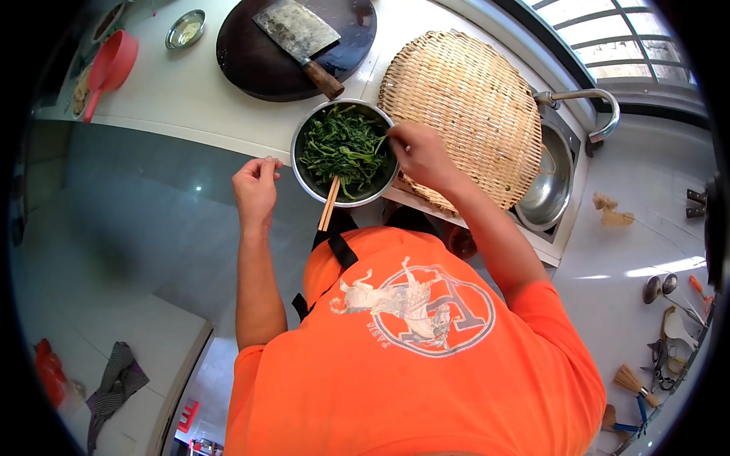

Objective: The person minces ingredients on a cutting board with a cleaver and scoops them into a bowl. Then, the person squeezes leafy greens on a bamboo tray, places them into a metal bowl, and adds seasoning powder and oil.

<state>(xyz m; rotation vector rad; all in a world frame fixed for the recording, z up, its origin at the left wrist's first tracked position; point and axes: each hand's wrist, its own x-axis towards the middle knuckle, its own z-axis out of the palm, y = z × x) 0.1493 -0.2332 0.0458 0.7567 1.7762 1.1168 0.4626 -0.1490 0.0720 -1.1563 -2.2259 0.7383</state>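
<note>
A metal bowl point(299, 181) of dark leafy greens point(344, 146) stands at the counter's front edge, reaching past it on my side. A pair of wooden chopsticks point(329, 204) leans in the greens, with the ends over the near rim. My right hand point(420, 154) is closed at the bowl's right rim, its fingertips pinched beside the leaves; whether they grip the rim or a stem is unclear. Left of the bowl and apart from it, my left hand point(256, 187) hovers with thumb and fingers pressed together. What is between them, if anything, is too small to see.
Behind the bowl, a cleaver point(298, 34) lies on a round dark chopping board point(251, 72). A woven bamboo tray point(464, 114) partly covers the sink point(559, 194) with its faucet point(585, 95). A small metal dish point(185, 30) and a pink-red ladle point(114, 62) are at left.
</note>
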